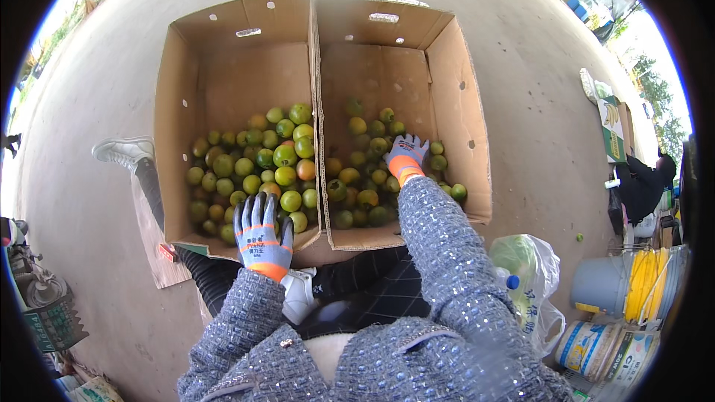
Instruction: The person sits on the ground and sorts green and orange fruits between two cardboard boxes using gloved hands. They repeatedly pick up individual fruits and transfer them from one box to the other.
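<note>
Two cardboard boxes stand side by side before me, the left box (pixel 254 70) and the right box (pixel 375 70). Green tomatoes (pixel 243 166), a few tinged orange, cover the near part of the left box. More tomatoes (pixel 367 197) lie in the right one. My left hand (pixel 263 237), in a grey and orange work glove, reaches over the left box's near edge, fingers extended onto the fruit. In a matching glove, my right hand (pixel 408 154) is palm down among the tomatoes of the right box, fingers spread. Both palms are hidden, and whether the right holds a tomato is unclear.
At right are a clear plastic bag (pixel 544 268), a bottle with a blue cap (pixel 512 282), a grey bucket (pixel 600 288) with a yellow band, and a white bucket (pixel 589 349). One small green fruit (pixel 580 237) lies on the concrete floor (pixel 530 139). My shoe (pixel 125 152) is beside the left box.
</note>
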`<state>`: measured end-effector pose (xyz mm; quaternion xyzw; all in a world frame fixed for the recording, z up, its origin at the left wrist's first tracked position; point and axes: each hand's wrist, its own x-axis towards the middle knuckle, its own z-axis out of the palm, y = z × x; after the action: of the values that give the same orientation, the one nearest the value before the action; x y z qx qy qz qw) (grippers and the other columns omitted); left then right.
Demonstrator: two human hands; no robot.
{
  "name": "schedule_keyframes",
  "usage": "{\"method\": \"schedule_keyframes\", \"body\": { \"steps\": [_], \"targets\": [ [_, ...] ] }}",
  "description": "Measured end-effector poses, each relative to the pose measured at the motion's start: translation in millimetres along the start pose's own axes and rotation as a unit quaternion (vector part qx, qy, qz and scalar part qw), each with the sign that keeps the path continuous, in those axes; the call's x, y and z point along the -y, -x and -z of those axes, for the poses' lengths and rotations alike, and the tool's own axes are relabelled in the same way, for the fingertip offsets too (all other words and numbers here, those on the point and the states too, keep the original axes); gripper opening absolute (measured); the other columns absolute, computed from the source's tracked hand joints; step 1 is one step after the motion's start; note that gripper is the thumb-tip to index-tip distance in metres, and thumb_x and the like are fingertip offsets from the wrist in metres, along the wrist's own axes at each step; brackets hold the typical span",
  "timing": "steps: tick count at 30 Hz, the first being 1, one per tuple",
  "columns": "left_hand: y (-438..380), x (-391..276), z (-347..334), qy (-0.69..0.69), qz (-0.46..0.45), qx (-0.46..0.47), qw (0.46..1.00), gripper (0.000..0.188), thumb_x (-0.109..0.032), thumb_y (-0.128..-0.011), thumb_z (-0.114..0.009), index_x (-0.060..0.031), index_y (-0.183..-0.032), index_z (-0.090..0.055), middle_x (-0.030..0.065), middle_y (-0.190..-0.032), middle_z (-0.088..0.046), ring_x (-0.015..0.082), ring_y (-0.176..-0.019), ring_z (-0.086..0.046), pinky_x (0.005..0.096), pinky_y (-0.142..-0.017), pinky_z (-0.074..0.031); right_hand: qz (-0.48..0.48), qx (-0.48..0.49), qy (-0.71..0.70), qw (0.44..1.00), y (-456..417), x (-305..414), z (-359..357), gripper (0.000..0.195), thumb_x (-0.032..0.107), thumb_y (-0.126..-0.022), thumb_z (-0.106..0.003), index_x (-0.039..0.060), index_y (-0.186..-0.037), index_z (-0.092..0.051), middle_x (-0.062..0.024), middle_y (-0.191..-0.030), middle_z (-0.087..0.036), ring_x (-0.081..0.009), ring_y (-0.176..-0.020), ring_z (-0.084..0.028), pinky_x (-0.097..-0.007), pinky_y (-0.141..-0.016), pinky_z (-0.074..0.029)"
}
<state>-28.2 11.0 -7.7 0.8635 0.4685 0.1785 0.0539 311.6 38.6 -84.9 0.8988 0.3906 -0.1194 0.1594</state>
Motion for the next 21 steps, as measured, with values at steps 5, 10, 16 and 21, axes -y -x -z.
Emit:
{"method": "schedule_keyframes", "body": {
  "steps": [5,10,16,21],
  "targets": [
    [-3.5,0.2,2.7,0.011,-0.006,-0.008,1.0,0.061,-0.024,-0.075,-0.067,-0.0036,-0.129,-0.047,0.0167,-0.131,-0.046,0.0352,-0.124,-0.038,0.0494,-0.109,-0.023,-0.002,-0.025,0.007,1.0,7.7,-2.8,8.8,0.066,0.055,-0.076,-0.061,0.016,-0.129,-0.051,-0.0073,-0.145,-0.035,-0.0276,-0.134,-0.029,-0.0539,-0.11,-0.013],
    [-4.2,-1.3,4.9,0.003,-0.001,0.009,1.0,0.062,-0.023,-0.074,-0.067,-0.0036,-0.129,-0.046,0.0165,-0.131,-0.046,0.0349,-0.124,-0.038,0.0497,-0.11,-0.022,-0.029,-0.01,0.008,0.999,-3.2,3.9,12.5,0.07,0.054,-0.072,-0.067,0.0175,-0.129,-0.051,-0.0085,-0.149,-0.026,-0.0272,-0.136,-0.024,-0.0546,-0.11,-0.01],
    [-5.8,-2.3,7.7,0.017,0.001,0.011,1.0,0.063,-0.022,-0.073,-0.067,-0.0037,-0.129,-0.046,0.0168,-0.131,-0.045,0.035,-0.125,-0.038,0.0498,-0.11,-0.021,0.028,-0.027,-0.031,0.999,-2.2,1.0,-4.0,0.075,0.051,-0.072,-0.067,0.0205,-0.136,-0.042,-0.014,-0.152,-0.016,-0.0292,-0.138,-0.018,-0.0522,-0.11,-0.012],
    [-3.3,-2.0,5.8,0.008,-0.001,0.01,1.0,0.061,-0.025,-0.075,-0.066,-0.0038,-0.129,-0.047,0.017,-0.132,-0.045,0.0347,-0.125,-0.037,0.0497,-0.11,-0.021,0.012,0.029,-0.118,0.993,-13.3,-14.6,-5.8,0.078,0.05,-0.073,-0.067,0.0292,-0.14,-0.035,-0.0116,-0.153,-0.015,-0.0301,-0.139,-0.017,-0.052,-0.111,-0.013]
  ]
}}
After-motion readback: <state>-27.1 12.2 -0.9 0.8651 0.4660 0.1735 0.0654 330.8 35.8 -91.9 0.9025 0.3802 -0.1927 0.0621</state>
